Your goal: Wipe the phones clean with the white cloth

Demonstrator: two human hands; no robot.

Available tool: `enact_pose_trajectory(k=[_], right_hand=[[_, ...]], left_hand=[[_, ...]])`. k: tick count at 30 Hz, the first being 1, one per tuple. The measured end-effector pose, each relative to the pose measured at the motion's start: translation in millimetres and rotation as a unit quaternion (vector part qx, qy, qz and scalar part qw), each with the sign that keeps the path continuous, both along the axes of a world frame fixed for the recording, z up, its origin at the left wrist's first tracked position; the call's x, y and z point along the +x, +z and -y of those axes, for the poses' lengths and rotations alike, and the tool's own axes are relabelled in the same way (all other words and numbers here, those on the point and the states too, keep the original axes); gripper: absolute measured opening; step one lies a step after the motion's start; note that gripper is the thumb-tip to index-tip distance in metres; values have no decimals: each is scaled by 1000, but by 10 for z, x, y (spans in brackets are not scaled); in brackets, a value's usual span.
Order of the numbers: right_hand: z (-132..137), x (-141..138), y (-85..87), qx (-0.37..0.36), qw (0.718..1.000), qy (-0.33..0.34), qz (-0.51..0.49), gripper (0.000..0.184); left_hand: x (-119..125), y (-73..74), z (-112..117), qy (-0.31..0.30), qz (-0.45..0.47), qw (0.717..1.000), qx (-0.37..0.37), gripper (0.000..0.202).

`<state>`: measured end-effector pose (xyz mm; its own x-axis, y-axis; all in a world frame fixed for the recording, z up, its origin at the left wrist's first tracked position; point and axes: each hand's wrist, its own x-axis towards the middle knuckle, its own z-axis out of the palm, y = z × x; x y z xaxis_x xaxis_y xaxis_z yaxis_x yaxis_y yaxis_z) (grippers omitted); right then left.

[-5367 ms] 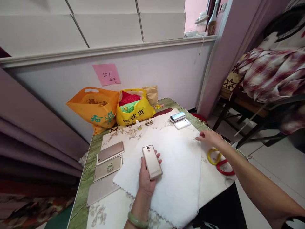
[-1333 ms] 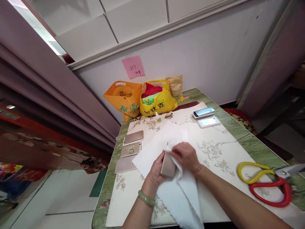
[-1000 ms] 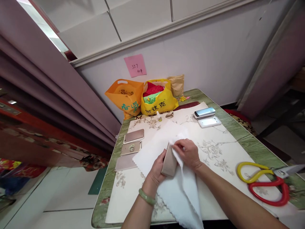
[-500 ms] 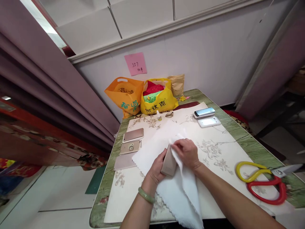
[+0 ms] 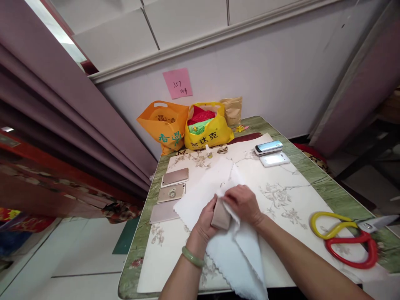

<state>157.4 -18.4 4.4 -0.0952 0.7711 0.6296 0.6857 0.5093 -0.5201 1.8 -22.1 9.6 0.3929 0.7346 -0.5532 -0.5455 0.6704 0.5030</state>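
Our left hand (image 5: 206,218) curled round the side of the gold phone (image 5: 221,217), holding it above the table (image 5: 299,162). Our right hand (image 5: 241,200) pinched a fold of white cloth (image 5: 233,258) over the phone's upper back, left of the scissors (image 5: 366,226).

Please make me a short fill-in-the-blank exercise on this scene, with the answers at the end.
1. The hand gripping the phone is the person's ____ hand.
2. The right hand holds a ____ cloth.
3. The scissors have one yellow handle and one ____ handle.
4. The pink note shows the number ____.

Missing words: left; white; red; 357.
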Motion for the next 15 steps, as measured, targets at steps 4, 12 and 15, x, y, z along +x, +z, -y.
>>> enact_pose_trajectory(k=[4, 12, 15], right_hand=[[-36, 86, 1, -16, 994, -107, -15, 24], [76, -39, -21, 4, 996, 86, 32, 26], [-64, 123, -64, -35, 992, -116, -21, 25]], left_hand=[[36, 39, -5, -54, 22, 998, -4, 41], [14, 9, 4, -3, 67, 998, 1, 32], [41, 44, 0, -26, 33, 999, -14, 37]])
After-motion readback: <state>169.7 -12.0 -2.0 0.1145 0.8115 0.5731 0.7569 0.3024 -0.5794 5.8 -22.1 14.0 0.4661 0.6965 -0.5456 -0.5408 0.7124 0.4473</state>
